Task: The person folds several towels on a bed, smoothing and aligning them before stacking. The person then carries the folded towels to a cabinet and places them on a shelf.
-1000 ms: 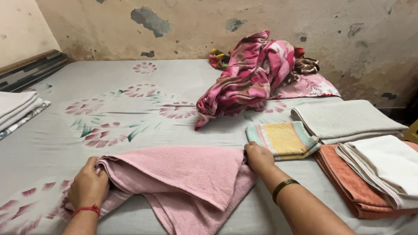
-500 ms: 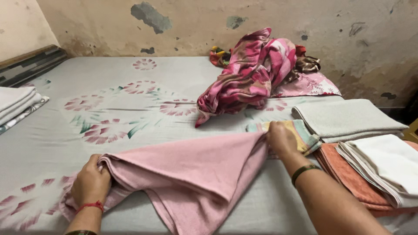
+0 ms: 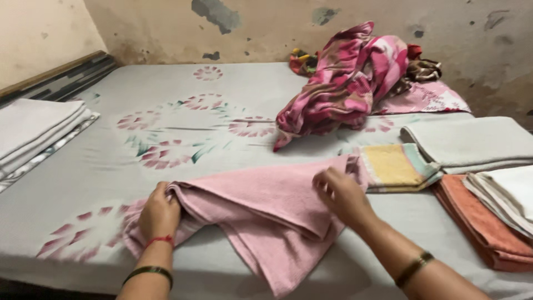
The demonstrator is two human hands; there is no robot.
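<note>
Since half a second ago the right hand (image 3: pixel 341 194) has come back from the far edge of the pink towel (image 3: pixel 266 214), where it had stretched the cloth toward the striped towel; it now rests on the upper layer near the towel's right end, fingers bent, and whether they pinch the cloth I cannot tell. The view has also swung a little to the left.

Nearest, the left hand (image 3: pixel 159 214) is clenched on the bunched left end of the pink towel, a red thread and a dark bangle on its wrist. The towel lies across the near part of the bed (image 3: pixel 111 166), doubled over on itself, its lower layers spilling in a loose point toward the near edge. By my judgement the fold is only begun: edges are not squared and the left end is crumpled.

Just beyond the right hand lies a folded yellow towel (image 3: pixel 394 166) with striped borders, touching the pink one's far corner. To its right sit an orange towel (image 3: pixel 483 228) under a white stack (image 3: pixel 508 197), and a folded grey towel (image 3: pixel 472 141) behind. At the left edge is another white pile (image 3: pixel 33 130). Farthest, by the wall (image 3: pixel 166 28), a heap (image 3: pixel 350 83) of pink patterned cloth waits unfolded.

No packages, labels or signs show anywhere.
</note>
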